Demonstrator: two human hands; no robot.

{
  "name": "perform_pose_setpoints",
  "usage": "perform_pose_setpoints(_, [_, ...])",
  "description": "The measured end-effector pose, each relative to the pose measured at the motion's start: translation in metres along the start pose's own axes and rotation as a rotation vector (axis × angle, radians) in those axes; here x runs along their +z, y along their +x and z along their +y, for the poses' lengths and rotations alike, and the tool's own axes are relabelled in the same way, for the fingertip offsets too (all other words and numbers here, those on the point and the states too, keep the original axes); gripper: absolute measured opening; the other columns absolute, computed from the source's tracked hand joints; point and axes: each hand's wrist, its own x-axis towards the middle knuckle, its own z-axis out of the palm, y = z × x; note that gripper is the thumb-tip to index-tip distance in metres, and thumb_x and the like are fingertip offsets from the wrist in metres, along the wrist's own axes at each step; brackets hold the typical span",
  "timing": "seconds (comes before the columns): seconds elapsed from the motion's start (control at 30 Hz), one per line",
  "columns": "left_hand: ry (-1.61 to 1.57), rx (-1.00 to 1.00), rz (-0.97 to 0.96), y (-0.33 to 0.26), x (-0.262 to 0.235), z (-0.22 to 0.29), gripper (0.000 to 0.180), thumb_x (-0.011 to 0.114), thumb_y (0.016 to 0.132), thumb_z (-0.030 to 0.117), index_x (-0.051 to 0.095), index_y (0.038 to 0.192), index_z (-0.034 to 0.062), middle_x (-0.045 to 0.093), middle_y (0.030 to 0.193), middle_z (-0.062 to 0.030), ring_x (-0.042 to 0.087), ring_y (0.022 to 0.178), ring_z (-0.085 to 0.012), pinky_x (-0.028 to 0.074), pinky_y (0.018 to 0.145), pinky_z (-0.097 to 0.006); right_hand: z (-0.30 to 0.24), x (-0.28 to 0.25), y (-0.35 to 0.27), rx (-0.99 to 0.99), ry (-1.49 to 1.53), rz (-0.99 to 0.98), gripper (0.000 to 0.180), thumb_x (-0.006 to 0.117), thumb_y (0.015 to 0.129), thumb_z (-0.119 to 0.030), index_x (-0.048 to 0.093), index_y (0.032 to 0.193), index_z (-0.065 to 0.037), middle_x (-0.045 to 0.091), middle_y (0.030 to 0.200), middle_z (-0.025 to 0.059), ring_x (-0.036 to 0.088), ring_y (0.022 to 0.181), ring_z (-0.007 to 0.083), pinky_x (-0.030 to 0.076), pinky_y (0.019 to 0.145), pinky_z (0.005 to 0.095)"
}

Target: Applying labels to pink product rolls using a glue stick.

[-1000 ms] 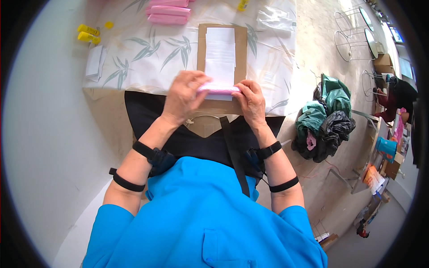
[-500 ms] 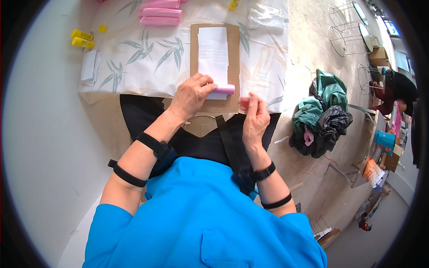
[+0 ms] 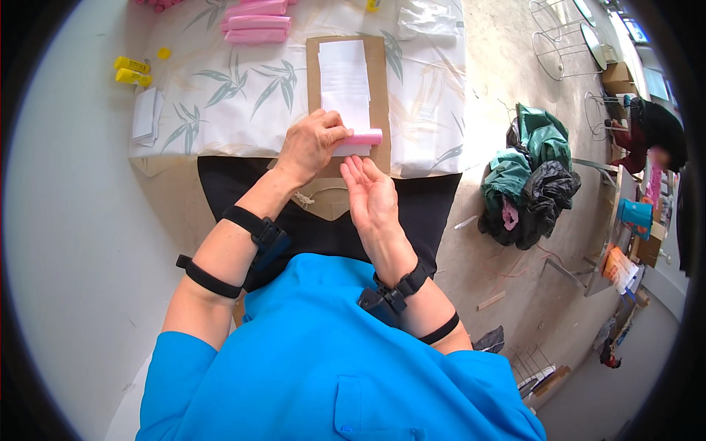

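Note:
A small pink roll (image 3: 366,137) lies across the lower end of a stack of overlapping white paper strips (image 3: 346,81). Under the paper is a brown cardboard sheet (image 3: 379,88) at the table's near edge. My left hand (image 3: 312,147) grips the roll's left end between thumb and fingers, hiding that end. Just below the roll, my right hand (image 3: 370,192) is turned palm up with its fingers stretched out, and nothing is in it. Its fingertips come close to the paper's near end; whether they touch it I cannot tell.
Larger pink rolls (image 3: 257,29) lie at the far side of the patterned tablecloth (image 3: 220,125). Yellow glue sticks (image 3: 132,76) and white paper slips (image 3: 147,117) are at left. Clear plastic (image 3: 430,20) lies far right. Bunched green and black bags (image 3: 533,184) sit on the floor.
My right hand has come left, from beside the cardboard to below the pink roll, and turned palm up. My left hand keeps its grip on the roll.

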Motion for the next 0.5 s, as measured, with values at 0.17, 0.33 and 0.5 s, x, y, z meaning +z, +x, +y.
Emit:
perform_pose_setpoints(0.17, [0.025,-0.027,0.003,-0.001,-0.003,0.003,0.014,0.069,0.080,0.008,0.073,0.092,0.0137,0.064,0.087,0.0011,0.061,0.082,-0.0202,0.054,0.070,-0.032,0.004,0.006,-0.003,-0.003,0.057,0.065,0.061,0.045,0.098,-0.002,0.010,0.146,0.014,0.018,0.153,0.0301,0.021,0.145,0.0387,0.026,0.120,0.0476])
perform_pose_setpoints(0.33, [0.015,-0.035,-0.014,0.000,-0.003,0.002,0.013,0.069,0.080,0.009,0.073,0.091,0.0143,0.064,0.087,0.0012,0.061,0.082,-0.0198,0.054,0.070,-0.032,0.009,0.000,0.007,-0.011,0.108,0.054,0.067,0.047,0.096,-0.001,0.007,0.148,0.012,0.021,0.152,0.0296,0.023,0.145,0.0383,0.025,0.120,0.0464])
perform_pose_setpoints(0.5, [0.020,-0.058,-0.002,0.001,-0.002,0.004,0.009,0.068,0.081,0.012,0.075,0.087,0.0154,0.064,0.085,0.0029,0.062,0.082,-0.0176,0.054,0.071,-0.032,0.010,0.005,0.005,-0.037,0.092,0.059,0.073,0.051,0.093,-0.002,0.006,0.150,0.011,0.023,0.153,0.0293,0.025,0.145,0.0378,0.025,0.120,0.0443])
